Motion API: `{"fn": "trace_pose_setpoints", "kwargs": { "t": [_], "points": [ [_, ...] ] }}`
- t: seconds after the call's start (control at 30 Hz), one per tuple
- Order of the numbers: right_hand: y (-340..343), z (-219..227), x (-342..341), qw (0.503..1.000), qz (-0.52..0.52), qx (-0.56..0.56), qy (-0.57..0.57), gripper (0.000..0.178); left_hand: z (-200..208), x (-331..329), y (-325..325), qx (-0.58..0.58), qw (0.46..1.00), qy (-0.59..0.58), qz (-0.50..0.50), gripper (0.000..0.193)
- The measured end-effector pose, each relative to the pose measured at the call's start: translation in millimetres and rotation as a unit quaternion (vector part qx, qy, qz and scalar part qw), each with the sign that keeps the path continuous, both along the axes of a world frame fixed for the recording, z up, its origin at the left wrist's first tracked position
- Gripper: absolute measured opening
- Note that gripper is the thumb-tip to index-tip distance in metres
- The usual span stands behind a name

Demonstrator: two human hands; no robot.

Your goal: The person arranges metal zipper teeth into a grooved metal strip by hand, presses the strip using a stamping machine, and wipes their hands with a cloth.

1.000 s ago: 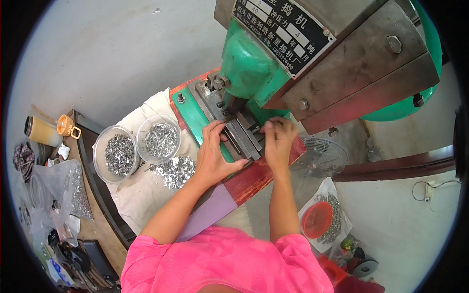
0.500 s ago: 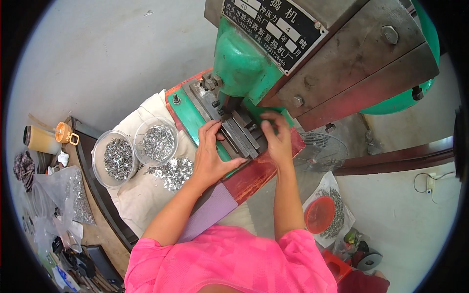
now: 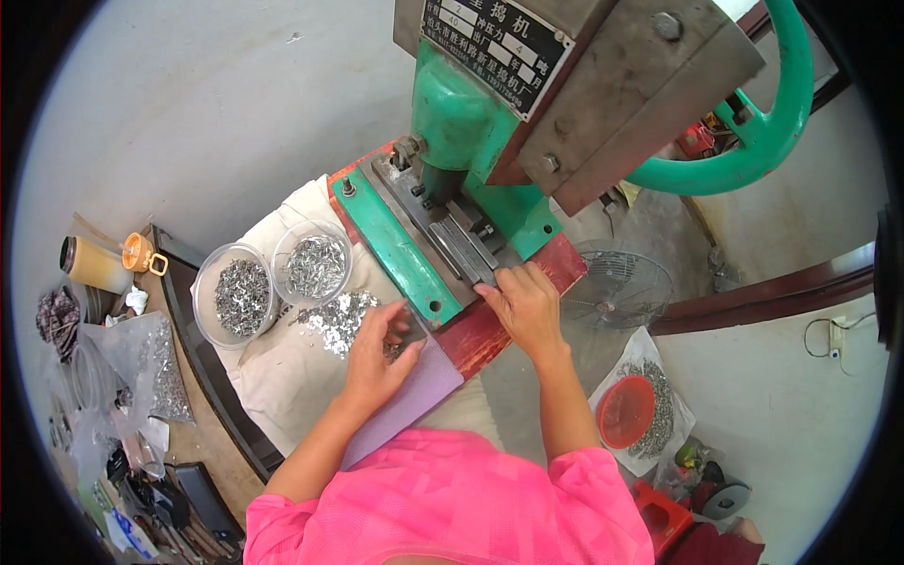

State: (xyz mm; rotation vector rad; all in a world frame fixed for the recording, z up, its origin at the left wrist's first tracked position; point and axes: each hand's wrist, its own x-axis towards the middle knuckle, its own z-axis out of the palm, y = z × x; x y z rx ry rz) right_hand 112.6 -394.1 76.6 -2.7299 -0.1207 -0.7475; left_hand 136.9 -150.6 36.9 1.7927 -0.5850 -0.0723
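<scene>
A green bench press stands ahead, with a steel die on its base. At the near end of the die is my right hand, fingers bent and drawn together by the thumb; whatever lies between the tips is hidden. My left hand hovers off the press base, thumb apart from the curled fingers, with nothing visible in it. Just beyond its fingers a pile of small shiny metal pieces lies on a cream cloth. Two clear round tubs, one of darker metal parts and one of brighter strips, stand beside the pile.
A green handwheel rises at the press's right. On the left, a side table carries a bag of metal parts and tools. A floor fan and a red bowl on a parts-covered sheet are at right.
My left hand has left the die and come back toward me, beside the metal pile. My right hand has moved from the die's far right side to its near end. The handwheel shows more.
</scene>
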Motion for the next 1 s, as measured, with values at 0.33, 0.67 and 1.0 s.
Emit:
{"fn": "trace_pose_setpoints", "kwargs": {
  "t": [0.33, 0.67, 1.0],
  "points": [
    [-1.9, -6.4, -83.3, 0.997, -0.035, 0.039, -0.057, 0.025, 5.5, -23.5, 16.1, -0.095, 0.968, 0.225, -0.062, 0.032],
    [62.2, -19.6, -103.3, 0.979, 0.152, 0.132, 0.014, 0.028, 18.7, -43.9, 48.9, -0.207, 0.914, 0.327, -0.119, 0.057],
    [93.8, -36.6, -78.1, 0.956, 0.227, 0.156, 0.102, 0.027, 11.0, -74.0, 99.2, -0.18, 0.911, 0.369, -0.032, 0.032]
  ]
}}
